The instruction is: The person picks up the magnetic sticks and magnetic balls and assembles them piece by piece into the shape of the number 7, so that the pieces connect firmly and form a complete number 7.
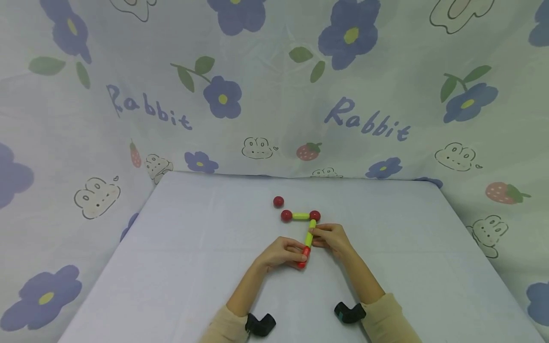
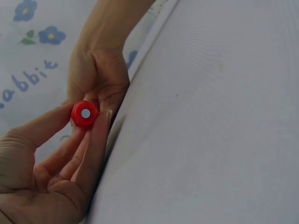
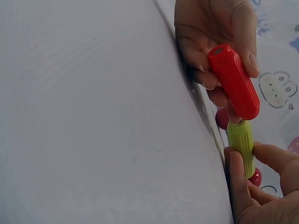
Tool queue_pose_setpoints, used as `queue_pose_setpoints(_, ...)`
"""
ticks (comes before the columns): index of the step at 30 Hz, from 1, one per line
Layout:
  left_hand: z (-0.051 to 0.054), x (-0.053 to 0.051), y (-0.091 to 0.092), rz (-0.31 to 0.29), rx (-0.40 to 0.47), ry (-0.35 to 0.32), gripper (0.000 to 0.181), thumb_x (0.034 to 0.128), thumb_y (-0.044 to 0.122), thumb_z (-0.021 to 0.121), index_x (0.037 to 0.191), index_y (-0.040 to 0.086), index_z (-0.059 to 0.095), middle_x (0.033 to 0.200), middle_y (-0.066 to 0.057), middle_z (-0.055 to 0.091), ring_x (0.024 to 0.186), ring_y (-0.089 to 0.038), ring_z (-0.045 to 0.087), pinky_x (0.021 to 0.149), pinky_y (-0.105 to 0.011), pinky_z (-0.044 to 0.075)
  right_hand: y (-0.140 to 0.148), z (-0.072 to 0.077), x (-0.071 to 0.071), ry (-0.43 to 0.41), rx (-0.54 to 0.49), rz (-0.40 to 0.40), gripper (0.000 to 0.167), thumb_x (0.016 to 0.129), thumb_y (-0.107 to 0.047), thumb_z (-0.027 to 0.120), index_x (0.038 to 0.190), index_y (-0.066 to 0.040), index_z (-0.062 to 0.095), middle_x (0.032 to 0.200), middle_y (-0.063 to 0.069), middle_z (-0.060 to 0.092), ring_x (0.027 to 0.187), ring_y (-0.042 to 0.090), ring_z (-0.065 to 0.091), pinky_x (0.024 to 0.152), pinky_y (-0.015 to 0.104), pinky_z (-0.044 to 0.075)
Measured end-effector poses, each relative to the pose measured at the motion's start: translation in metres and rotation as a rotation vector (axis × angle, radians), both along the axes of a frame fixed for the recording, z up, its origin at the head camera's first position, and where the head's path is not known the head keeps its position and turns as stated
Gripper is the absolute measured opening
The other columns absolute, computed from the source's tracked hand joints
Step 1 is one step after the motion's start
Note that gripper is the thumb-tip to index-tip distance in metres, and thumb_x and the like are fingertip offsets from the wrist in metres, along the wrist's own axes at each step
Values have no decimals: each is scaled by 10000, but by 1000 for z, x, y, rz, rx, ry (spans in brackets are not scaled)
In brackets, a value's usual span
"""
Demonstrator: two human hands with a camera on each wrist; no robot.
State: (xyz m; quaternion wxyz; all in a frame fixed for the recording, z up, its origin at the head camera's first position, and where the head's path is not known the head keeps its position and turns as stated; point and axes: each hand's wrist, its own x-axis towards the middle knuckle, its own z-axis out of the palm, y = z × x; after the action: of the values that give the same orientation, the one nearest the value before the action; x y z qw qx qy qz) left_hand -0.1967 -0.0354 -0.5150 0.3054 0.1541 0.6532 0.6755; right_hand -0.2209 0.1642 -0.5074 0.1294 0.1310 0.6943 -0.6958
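My left hand (image 1: 280, 254) pinches a red ribbed rod (image 1: 304, 257) between thumb and fingers. Seen end-on in the left wrist view, the red rod (image 2: 85, 114) has a round silvery spot at its tip. My right hand (image 1: 334, 238) pinches a yellow-green ribbed rod (image 3: 240, 140). One end of that rod meets a dark red ball (image 1: 315, 216); its other end lies at the red rod, and whether they are joined I cannot tell. From the same ball a second yellow-green rod (image 1: 300, 216) runs left to another dark red ball (image 1: 286, 216).
A separate dark red ball (image 1: 278, 202) lies on the white table (image 1: 193, 238) just beyond the joined pieces. Behind the table hangs a patterned cloth (image 1: 274, 95) with flowers and rabbits. Black curved devices (image 1: 260, 325) sit at both wrists.
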Motion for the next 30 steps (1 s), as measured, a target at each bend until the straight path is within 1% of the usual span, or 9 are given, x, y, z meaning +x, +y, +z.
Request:
queue_pose_setpoints(8,0,2,3,35,-4,-16,321,821,-1,676,1105,-129,597,800,-66,682,692,-121,652,710,-367,565,0,-1,-1,-3,2,-1,501,821,-110,725,1194,156,524,890,137,664,632,137,666,643,276,561)
queue_pose_setpoints(15,2,3,2,58,-19,-16,321,815,16,688,1090,-126,605,807,-73,686,689,-120,651,699,-353,566,0,-1,-1,1,-15,3,475,827,-92,714,1183,161,528,855,122,663,625,132,664,637,274,561)
queue_pose_setpoints(22,3,4,1,63,-15,-28,311,817,0,681,1086,-133,598,777,-42,670,686,-119,648,699,-362,566,0,0,0,-2,-22,4,469,831,-89,709,1182,162,525,846,116,663,621,130,663,631,265,560)
queue_pose_setpoints(27,4,4,3,76,-28,-21,296,810,-14,683,1072,-125,603,783,-55,673,686,-127,646,690,-365,568,0,1,0,0,-12,3,472,832,-94,709,1182,161,521,870,119,660,633,131,664,641,271,561)
queue_pose_setpoints(30,4,5,2,72,-43,-7,298,805,-10,689,1070,-119,606,785,-58,676,686,-121,643,689,-351,568,0,1,0,2,-12,7,473,835,-93,705,1186,163,517,869,118,662,637,130,662,644,273,561)
